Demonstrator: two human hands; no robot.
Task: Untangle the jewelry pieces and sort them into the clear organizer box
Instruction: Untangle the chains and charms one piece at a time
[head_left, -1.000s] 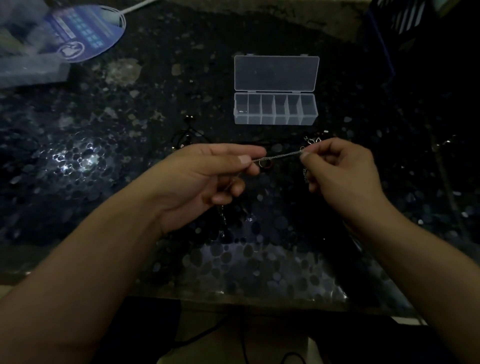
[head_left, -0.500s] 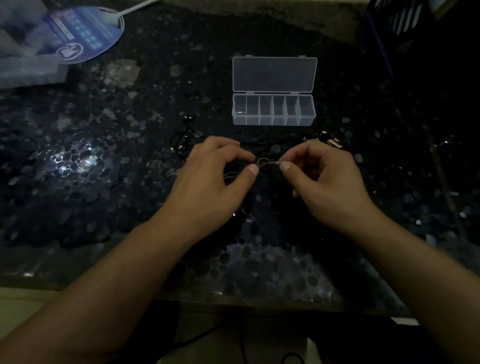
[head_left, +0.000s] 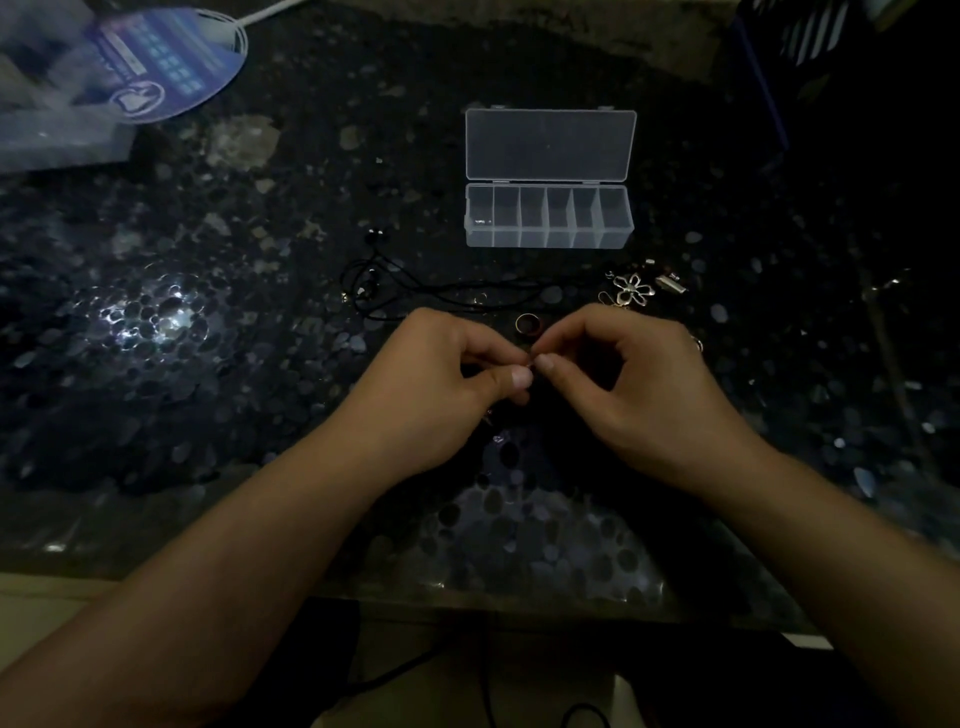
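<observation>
My left hand (head_left: 452, 384) and my right hand (head_left: 628, 384) meet fingertip to fingertip over the dark table, both pinching a thin chain (head_left: 531, 359) that is almost wholly hidden between them. A ring (head_left: 528, 324) lies on the table just beyond the fingertips. A black cord necklace (head_left: 415, 283) sprawls further back to the left. A flower-shaped pendant (head_left: 631, 290) with small metal pieces lies at the back right. The clear organizer box (head_left: 549, 217) stands open behind, lid (head_left: 549, 145) flipped back, with a small item in its leftmost compartment.
A round blue hand fan (head_left: 156, 62) and a clear plastic bag (head_left: 47, 119) lie at the far left corner. A dark object with white stripes (head_left: 810, 36) stands at the far right. The table's front edge (head_left: 467, 597) runs just under my forearms.
My hands have come together: the stretched chain seen a second ago is now bunched between touching fingertips. The ring has come off the chain and lies on the table.
</observation>
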